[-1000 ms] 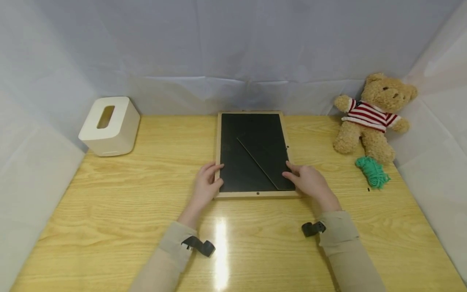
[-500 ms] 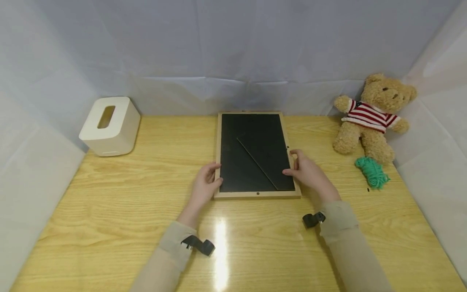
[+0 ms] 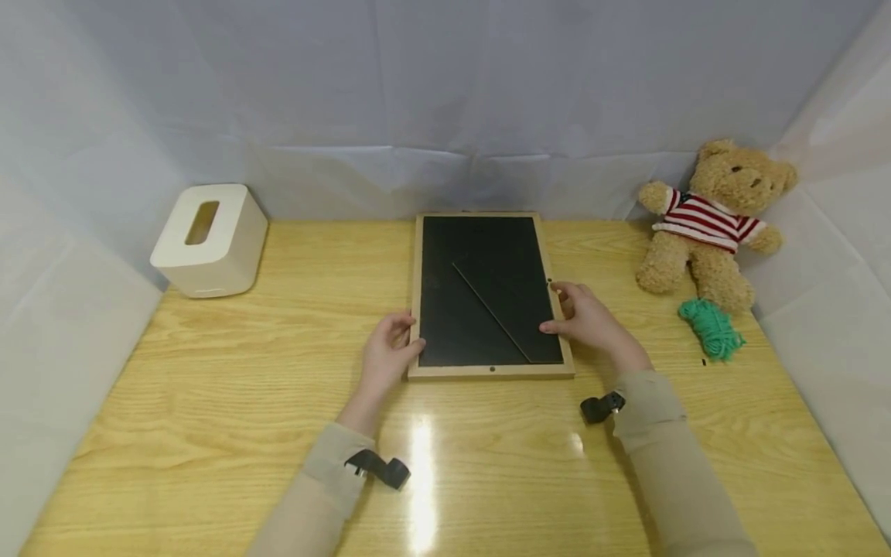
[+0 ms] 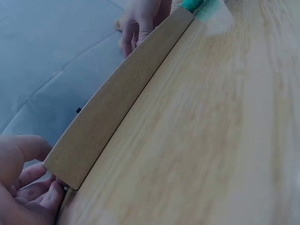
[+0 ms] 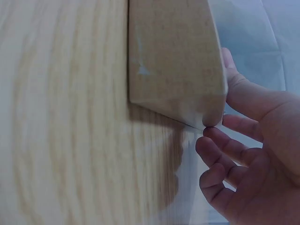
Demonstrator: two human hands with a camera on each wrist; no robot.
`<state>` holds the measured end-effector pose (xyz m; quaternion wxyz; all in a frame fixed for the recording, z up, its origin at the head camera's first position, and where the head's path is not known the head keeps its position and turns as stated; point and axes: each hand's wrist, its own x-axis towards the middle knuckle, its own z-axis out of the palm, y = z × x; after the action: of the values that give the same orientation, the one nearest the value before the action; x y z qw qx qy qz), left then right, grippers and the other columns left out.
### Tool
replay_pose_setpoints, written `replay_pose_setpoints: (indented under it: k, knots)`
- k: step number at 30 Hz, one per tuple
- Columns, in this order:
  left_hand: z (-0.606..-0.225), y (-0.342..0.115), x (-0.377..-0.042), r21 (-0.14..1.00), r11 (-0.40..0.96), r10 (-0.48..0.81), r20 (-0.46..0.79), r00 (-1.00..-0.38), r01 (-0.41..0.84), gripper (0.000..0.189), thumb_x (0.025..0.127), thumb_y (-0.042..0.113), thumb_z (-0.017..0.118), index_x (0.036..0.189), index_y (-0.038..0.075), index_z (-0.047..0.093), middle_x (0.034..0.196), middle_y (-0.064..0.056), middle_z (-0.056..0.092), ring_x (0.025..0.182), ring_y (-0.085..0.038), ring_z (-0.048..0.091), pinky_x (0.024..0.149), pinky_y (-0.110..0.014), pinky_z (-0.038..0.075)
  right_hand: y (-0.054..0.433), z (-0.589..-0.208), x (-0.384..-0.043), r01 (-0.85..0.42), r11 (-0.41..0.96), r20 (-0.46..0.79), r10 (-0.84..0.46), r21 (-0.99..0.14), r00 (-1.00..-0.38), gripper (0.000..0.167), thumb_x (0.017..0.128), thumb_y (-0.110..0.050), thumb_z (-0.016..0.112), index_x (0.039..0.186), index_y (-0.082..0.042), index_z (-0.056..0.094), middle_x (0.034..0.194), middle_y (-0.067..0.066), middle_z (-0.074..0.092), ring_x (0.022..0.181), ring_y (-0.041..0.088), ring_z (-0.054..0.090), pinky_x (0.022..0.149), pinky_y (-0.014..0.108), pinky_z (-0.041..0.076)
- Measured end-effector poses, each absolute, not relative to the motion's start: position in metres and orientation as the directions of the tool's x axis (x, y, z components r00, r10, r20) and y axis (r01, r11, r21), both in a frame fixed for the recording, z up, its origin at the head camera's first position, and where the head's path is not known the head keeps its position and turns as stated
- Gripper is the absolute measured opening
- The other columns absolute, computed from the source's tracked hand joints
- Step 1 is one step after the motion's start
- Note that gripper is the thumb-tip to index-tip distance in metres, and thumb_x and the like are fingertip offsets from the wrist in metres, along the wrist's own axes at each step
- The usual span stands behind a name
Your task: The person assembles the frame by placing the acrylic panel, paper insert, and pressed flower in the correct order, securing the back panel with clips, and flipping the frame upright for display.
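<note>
A blackboard (image 3: pixel 448 329) with a pale wooden frame (image 3: pixel 492 370) lies flat on the table, and a thin slanting line (image 3: pixel 490 308) crosses its black face. My left hand (image 3: pixel 385 357) holds the frame's lower left side, thumb on top and fingers against the outer edge. On the opposite side my right hand (image 3: pixel 592 319) grips the frame, its thumb over the top and its fingers along the outside. The right wrist view shows the thick corner of the frame (image 5: pixel 178 51) beside these fingers. From the left wrist, the frame's front side (image 4: pixel 117 93) runs along the tabletop.
A white tissue box (image 3: pixel 212 244) stands at the back left. Toward the right back sits a teddy bear (image 3: pixel 710 224) in a striped sweater, with green yarn (image 3: pixel 711 329) by its feet. A tiny black piece (image 3: pixel 704 362) lies near the yarn. Light cloth hangs behind the table (image 3: pixel 209 425).
My right hand has shifted up along the frame's right side, its fingers moving from the top to the outer edge. My left fingertips have drawn back outward. The blackboard stays in place.
</note>
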<state>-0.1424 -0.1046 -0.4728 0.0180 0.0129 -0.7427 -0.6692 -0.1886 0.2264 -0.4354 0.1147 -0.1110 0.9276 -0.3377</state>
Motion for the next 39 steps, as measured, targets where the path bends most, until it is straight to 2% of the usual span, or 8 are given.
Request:
replay_pose_setpoints:
  k: [6,13,19,26,39]
  knots:
    - [-0.4724,-0.1051,-0.1418,0.994,0.11,-0.037,-0.006,-0.999,-0.01,0.032,0.08,-0.011,0.066,0.111,-0.007,0.056,0.137,-0.02,0.049,0.126,-0.032,0.048,0.101,-0.027,0.041,0.2277,-0.4358,-0.19,-0.135,0.729,-0.134,-0.298,-0.671,-0.945,0.082,0.083,-0.025,0.075,0.146,0.001,0.028,0.132,0.03,0.036,0.114,0.042,0.044,0.095,0.055,0.04]
    - [-0.4691,-0.1068,-0.1388,0.996,0.091,-0.031,-0.019,-0.999,-0.022,0.026,0.082,-0.01,0.067,0.106,-0.008,0.056,0.139,-0.019,0.048,0.127,-0.032,0.046,0.102,-0.029,0.041,0.2307,-0.4384,-0.193,-0.151,0.702,-0.122,-0.323,-0.696,-0.939,0.081,0.082,-0.021,0.077,0.145,0.001,0.029,0.131,0.03,0.036,0.102,0.038,0.049,0.089,0.052,0.044]
    - [-0.4731,-0.1065,-0.1368,0.996,0.087,-0.08,-0.029,-0.996,-0.036,0.018,0.081,-0.005,0.071,0.095,-0.008,0.06,0.136,-0.015,0.052,0.124,-0.029,0.05,0.097,-0.023,0.044,0.2314,-0.44,-0.1941,-0.163,0.693,-0.107,-0.329,-0.702,-0.938,0.081,0.082,-0.021,0.077,0.144,0.002,0.03,0.129,0.03,0.037,0.098,0.037,0.05,0.085,0.05,0.045]
    - [-0.4755,-0.1054,-0.1351,0.993,0.121,-0.116,0.0,-0.993,-0.014,0.014,0.079,-0.002,0.074,0.09,-0.007,0.066,0.13,-0.016,0.057,0.117,-0.03,0.056,0.092,-0.026,0.049,0.2307,-0.4406,-0.1939,-0.156,0.69,-0.111,-0.325,-0.707,-0.939,0.081,0.082,-0.021,0.077,0.144,0.002,0.03,0.129,0.03,0.037,0.096,0.035,0.05,0.084,0.048,0.046]
    - [-0.4738,-0.1057,-0.1342,0.995,0.099,-0.127,0.005,-0.992,-0.008,0.017,0.078,-0.003,0.075,0.092,-0.011,0.068,0.127,-0.019,0.058,0.117,-0.033,0.055,0.092,-0.028,0.049,0.2287,-0.4391,-0.1948,-0.179,0.707,-0.095,-0.33,-0.684,-0.939,0.08,0.081,-0.019,0.077,0.142,0.006,0.031,0.125,0.031,0.038,0.093,0.033,0.048,0.081,0.045,0.044]
